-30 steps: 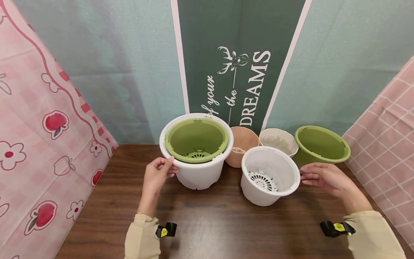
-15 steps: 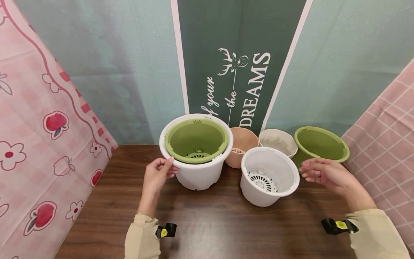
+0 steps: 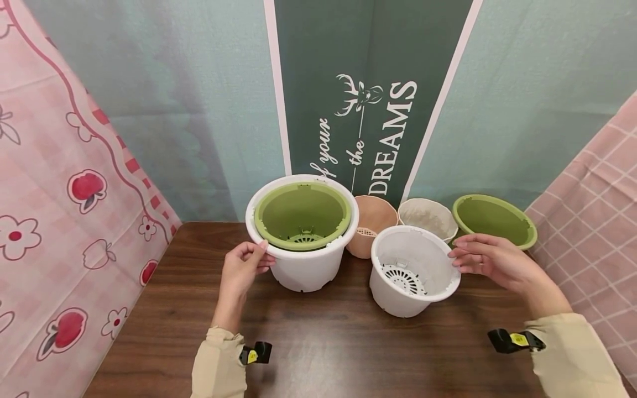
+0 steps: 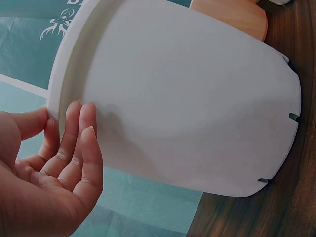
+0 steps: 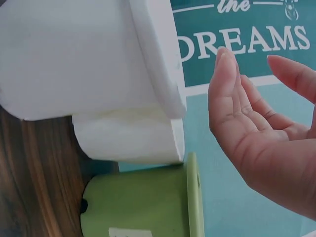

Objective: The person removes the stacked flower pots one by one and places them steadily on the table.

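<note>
My left hand point(image 3: 241, 268) pinches the near-left rim of a large white flowerpot point(image 3: 306, 276), thumb over the rim and fingers beneath. A green flowerpot point(image 3: 298, 210) with a slotted bottom sits nested inside it. In the left wrist view the same hand point(image 4: 54, 173) grips the lip, beside the white wall point(image 4: 187, 98). Over the right rim of a smaller white flowerpot point(image 3: 393, 301) hovers my right hand point(image 3: 492, 262), fingers loosely bent and thumb apart. The right wrist view shows a gap between that hand point(image 5: 261, 133) and the white rim point(image 5: 158, 59).
Behind the smaller white pot stand a peach flowerpot point(image 3: 373, 213), a cream fluted one point(image 3: 428, 215) and another green flowerpot point(image 3: 497, 221). All are on a dark wooden table point(image 3: 338, 354). A green curtain point(image 3: 199, 110) hangs behind, with pink cloths on both sides.
My right hand was at the smaller white pot's right rim, came away from it, then rose and moved left over the rim. My left hand keeps its grip on the large pot.
</note>
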### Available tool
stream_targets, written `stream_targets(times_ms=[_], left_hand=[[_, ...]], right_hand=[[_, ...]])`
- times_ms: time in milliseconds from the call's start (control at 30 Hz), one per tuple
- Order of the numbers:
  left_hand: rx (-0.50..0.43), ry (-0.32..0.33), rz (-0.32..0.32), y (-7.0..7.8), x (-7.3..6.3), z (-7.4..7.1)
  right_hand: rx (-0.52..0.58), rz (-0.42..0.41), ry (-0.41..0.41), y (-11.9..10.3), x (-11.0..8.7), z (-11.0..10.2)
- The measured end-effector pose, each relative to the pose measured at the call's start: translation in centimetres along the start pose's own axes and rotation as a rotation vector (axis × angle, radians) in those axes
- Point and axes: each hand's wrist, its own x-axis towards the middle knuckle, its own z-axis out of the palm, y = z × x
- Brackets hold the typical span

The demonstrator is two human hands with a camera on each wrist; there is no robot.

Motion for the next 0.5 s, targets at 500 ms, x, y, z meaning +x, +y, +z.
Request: stream_targets(times_ms=[500], left_hand=[[0.008,0.0,-0.007,0.0,0.0,0.1]], right_hand=[[-0.155,0.064,0.14,0.5,3.2,4.1]])
